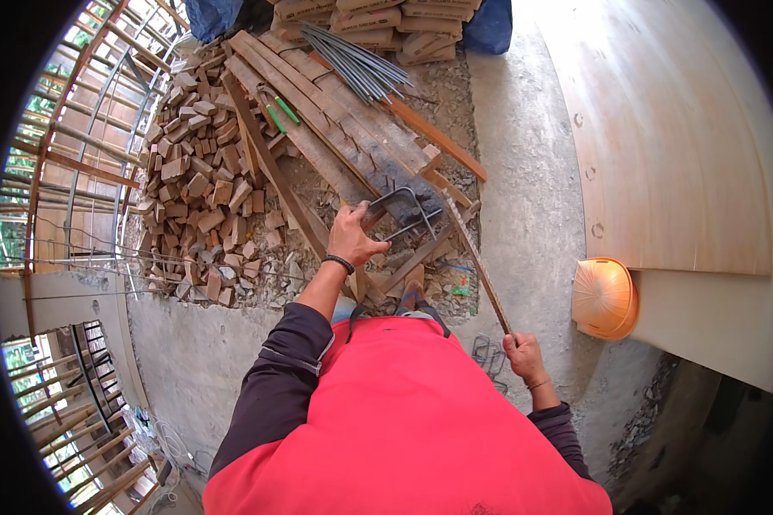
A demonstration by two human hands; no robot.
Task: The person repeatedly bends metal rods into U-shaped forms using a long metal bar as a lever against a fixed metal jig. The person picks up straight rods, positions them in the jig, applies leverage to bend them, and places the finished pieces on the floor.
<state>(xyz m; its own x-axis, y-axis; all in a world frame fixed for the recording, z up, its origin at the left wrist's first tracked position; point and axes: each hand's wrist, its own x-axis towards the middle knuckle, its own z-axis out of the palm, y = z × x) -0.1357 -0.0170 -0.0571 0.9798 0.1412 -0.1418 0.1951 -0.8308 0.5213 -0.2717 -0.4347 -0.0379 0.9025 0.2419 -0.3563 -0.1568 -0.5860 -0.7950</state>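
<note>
My left hand is closed round one side of a bent steel rebar stirrup, a squared loop of thin rod. It lies over the near end of the wooden planks, on a dark, dirty patch. My right hand grips the near end of a long rusty metal bar. The bar slants away to the far left, and its far end lies close beside the stirrup. Whether the two touch, I cannot tell. Several nails or pins stand up from the planks.
Green-handled pincers lie on the planks, with a bundle of steel rods beyond. A brick pile spreads at left. Stacked bags stand at the back. An orange hard hat is at right; bent stirrups lie on the floor.
</note>
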